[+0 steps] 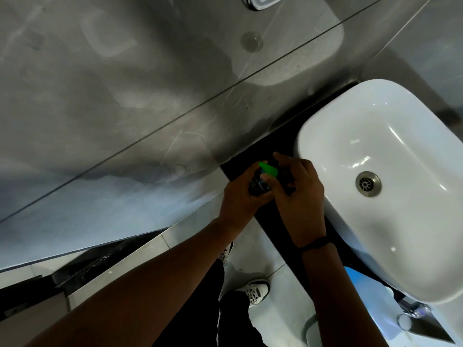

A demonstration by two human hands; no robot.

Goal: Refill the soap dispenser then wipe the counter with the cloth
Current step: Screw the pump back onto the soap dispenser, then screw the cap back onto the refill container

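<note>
Just left of the white sink (390, 186), on the black counter (265, 151), the left hand (240, 199) wraps around a dark soap dispenser (259, 186) while the right hand (298, 194) seems to pinch its green pump top (268, 169), fingers half curled.

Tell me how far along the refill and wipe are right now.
Nothing looks finished. In hand: the left hand grips the dark soap dispenser on the black counter beside the sink, and the right hand is at its green pump. No refill container or cloth shows, so filling and wiping remain.
</note>
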